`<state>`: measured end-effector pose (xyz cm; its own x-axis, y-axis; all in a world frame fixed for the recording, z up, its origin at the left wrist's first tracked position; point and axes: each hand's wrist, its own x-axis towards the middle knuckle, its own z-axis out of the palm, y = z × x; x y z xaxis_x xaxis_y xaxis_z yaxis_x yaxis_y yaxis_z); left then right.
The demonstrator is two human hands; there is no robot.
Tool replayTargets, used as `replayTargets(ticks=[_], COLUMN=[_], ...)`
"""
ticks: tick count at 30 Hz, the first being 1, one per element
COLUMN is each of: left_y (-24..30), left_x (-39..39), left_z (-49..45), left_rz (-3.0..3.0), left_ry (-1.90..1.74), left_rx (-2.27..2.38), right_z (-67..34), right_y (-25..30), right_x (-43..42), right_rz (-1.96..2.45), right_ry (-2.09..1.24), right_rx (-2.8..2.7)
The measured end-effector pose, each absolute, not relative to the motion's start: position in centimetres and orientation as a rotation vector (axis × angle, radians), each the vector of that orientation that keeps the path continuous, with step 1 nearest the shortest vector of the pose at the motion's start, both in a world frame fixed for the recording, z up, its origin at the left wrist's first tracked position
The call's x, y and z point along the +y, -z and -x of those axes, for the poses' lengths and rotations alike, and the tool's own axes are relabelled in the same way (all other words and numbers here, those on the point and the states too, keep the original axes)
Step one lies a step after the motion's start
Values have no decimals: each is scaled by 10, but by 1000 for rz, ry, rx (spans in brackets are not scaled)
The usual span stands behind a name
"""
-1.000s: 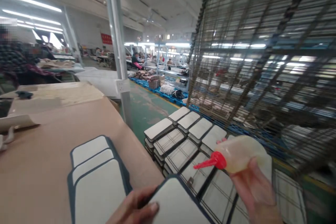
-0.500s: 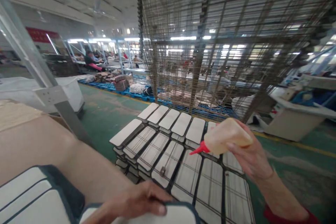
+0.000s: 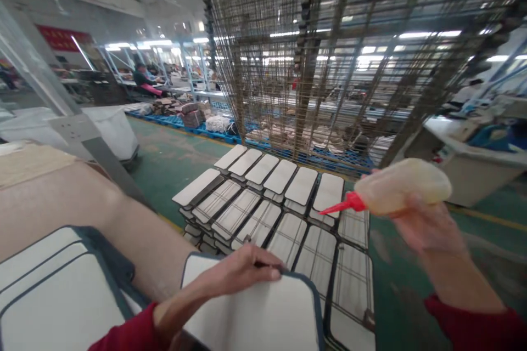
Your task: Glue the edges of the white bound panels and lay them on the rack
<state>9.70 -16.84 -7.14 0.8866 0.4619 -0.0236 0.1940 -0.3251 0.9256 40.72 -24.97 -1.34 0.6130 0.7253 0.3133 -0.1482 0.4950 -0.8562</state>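
My left hand (image 3: 249, 267) is closed on the far edge of a white panel with a dark blue border (image 3: 259, 312), thumb on its pale face. Raised at the right, my right hand (image 3: 430, 227) grips a squeeze bottle (image 3: 403, 186) of yellowish liquid, its red nozzle (image 3: 340, 207) pointing left. The bottle lies nearly level, apart from the panels below. Beyond my hands, rows of similar white panels (image 3: 302, 185) rest on a wire rack. More blue-edged panels (image 3: 57, 296) are stacked at the lower left.
Tall raised wire racks (image 3: 304, 66) stand behind the panels. A brown-covered surface (image 3: 102, 203) and a metal post (image 3: 53, 77) are on the left. Blue pallets (image 3: 173, 119) with piled goods line the green floor (image 3: 164, 159). A person (image 3: 144, 81) sits in the distance.
My left hand has lifted the panel up and into fuller view. My right hand with the squeeze bottle has moved right and slightly up. The camera view has shifted a little.
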Motion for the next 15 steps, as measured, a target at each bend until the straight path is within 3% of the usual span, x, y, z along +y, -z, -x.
replayTargets(ticks=[9,15], left_y=[-22,-33], left_x=[-122,-100], left_z=[-115,-111], left_rz=[-2265,-2239], left_ry=[-146,-28], left_rx=[184,60], right_z=[-369,-343], right_y=[-26,-23], right_x=[-259,-243], right_rz=[882,779], right_ry=[-685,-838], right_rx=[-833,-1038])
